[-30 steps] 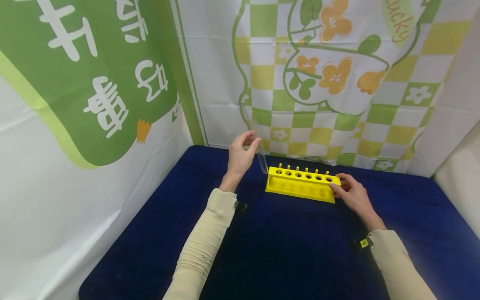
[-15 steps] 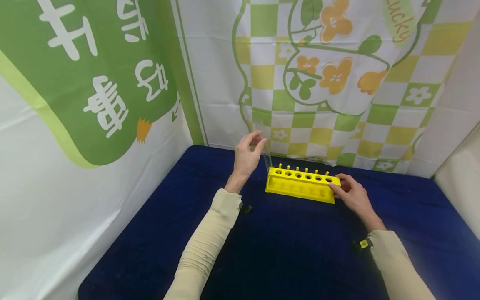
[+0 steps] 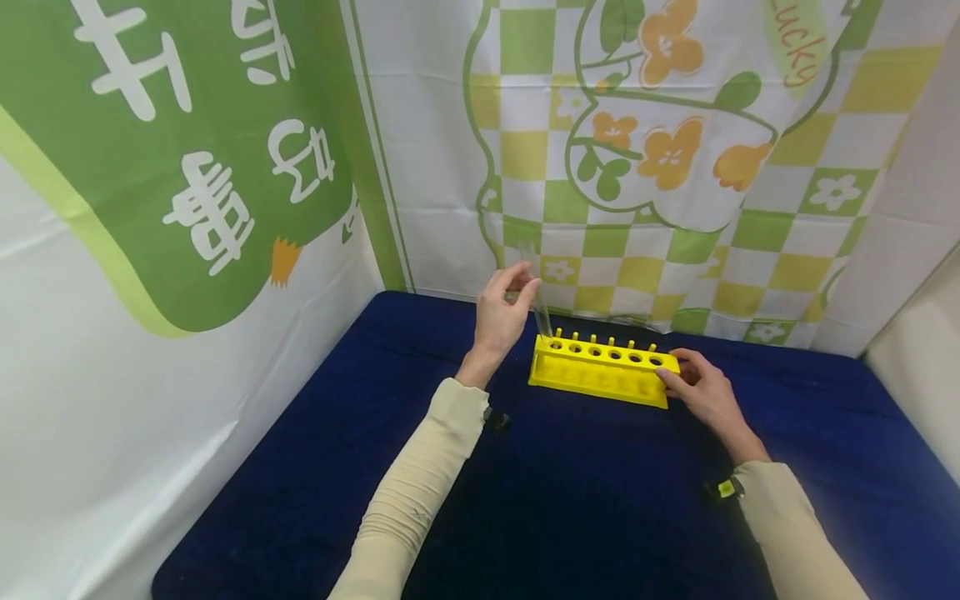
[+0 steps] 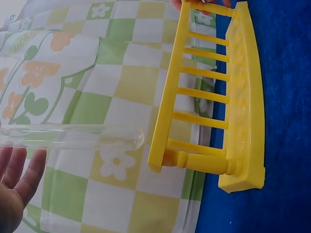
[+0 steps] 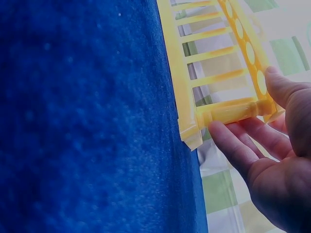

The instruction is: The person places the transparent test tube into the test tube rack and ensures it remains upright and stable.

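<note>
Between the thumb and fingers of my left hand (image 3: 501,317) is a clear glass test tube (image 3: 542,315), pinched around its middle and slightly tilted. Its rounded lower end is just above the left end of a yellow test tube rack (image 3: 592,380). In the left wrist view the tube (image 4: 97,137) appears a short gap away from the rack's top plate (image 4: 167,104). My right hand (image 3: 705,392) grips the rack's right end. The right wrist view has the thumb on the holed top plate (image 5: 245,46) and the fingers by the end post (image 5: 228,112).
The rack stands on a dark blue cloth-covered table (image 3: 570,500), near its back edge. A row of holes and short pegs runs along its top. Behind it hangs a green and yellow checked curtain (image 3: 622,271); a white and green curtain (image 3: 300,358) hangs at the left.
My left hand has carried the test tube rightward, from beside the rack's left end to above it. My right hand stays on the rack, which has barely moved.
</note>
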A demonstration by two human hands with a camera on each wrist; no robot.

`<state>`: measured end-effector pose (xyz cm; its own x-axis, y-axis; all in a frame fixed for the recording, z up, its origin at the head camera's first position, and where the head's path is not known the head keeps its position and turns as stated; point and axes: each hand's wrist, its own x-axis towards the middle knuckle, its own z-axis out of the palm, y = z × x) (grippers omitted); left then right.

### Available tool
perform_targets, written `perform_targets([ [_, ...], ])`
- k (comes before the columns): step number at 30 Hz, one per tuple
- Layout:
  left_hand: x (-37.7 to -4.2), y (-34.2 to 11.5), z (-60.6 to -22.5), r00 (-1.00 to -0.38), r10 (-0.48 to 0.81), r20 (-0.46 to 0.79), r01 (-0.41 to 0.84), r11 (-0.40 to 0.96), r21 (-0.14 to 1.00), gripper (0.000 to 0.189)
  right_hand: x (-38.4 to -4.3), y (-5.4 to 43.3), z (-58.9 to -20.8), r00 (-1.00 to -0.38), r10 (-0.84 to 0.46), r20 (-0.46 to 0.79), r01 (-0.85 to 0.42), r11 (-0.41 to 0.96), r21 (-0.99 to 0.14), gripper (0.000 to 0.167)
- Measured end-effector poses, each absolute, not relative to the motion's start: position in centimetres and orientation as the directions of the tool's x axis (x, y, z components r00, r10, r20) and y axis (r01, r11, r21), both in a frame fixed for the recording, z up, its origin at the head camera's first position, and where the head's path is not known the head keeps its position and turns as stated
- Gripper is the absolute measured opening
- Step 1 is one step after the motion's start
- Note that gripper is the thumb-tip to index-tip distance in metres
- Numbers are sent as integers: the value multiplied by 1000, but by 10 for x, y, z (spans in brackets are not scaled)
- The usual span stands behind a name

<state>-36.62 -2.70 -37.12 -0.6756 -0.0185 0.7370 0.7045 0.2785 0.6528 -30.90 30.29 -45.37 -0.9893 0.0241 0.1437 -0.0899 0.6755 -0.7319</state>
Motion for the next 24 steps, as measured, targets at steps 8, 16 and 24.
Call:
perform_targets([
  [8,-365,-24,-373,-668,-20,744,710,285,644,34,-310,303,-457,-990,21,136,-87,672,-736,70],
  [16,-370,-17,-379,-680,-3,734,714,225,663,33,-311,304,-456,-990,32,136,-80,668,-740,71],
  [24,-370,-15,-380,-680,2,733,712,241,660,33,-311,302,-456,-989,30,142,-85,676,-732,70],
])
